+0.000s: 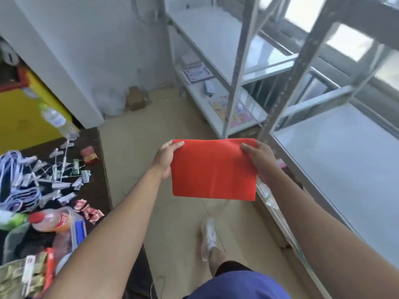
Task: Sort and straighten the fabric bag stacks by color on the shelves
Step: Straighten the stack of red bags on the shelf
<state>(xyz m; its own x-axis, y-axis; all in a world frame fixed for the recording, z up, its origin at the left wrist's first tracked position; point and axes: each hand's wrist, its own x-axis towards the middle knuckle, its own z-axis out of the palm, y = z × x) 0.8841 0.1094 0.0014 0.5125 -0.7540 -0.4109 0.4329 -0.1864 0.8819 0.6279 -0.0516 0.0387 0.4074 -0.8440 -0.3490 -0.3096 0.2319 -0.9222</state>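
Observation:
A folded red fabric bag (213, 169) hangs flat in the air over the floor, in front of me. My left hand (165, 159) pinches its upper left corner, thumb on the front. At the upper right corner my right hand (260, 160) grips it the same way. The grey metal shelving (336, 152) stands just to the right of the bag, its white boards bare at this level. No other fabric bags show on the shelves.
A dark table (101, 165) at left carries clips, cords, bottles (51, 220) and snack packets. A second shelf unit (218, 39) stands farther back with papers on its lowest board. Beige floor (138, 152) runs between them, with my foot (208, 238) on it.

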